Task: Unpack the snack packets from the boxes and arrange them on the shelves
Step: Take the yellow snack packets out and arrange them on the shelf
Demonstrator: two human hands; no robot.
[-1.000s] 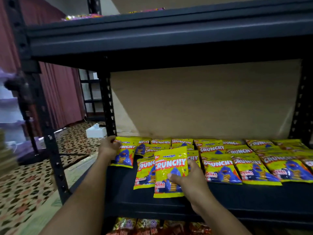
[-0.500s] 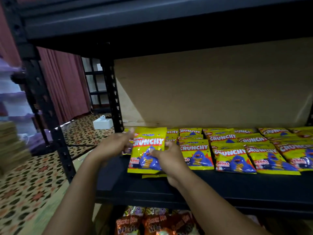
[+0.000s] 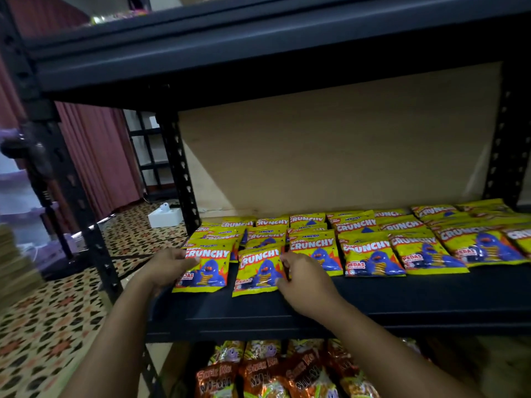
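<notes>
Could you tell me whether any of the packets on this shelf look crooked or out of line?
Only slightly: the packet at the right hand sits tilted and further forward than the row to its right. Nothing looks torn or spilled.

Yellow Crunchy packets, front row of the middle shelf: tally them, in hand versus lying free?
In hand: 2, leftmost packet in left hand, second packet in right hand
Lying free: 5 free packets, last cut off by the frame
Total: 7

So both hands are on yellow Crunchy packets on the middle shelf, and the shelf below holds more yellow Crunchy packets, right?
Not quite. The head view shows the shelf below holds orange packets, not yellow ones. Both hands, left and right, are on yellow Crunchy packets on the middle shelf.
</notes>
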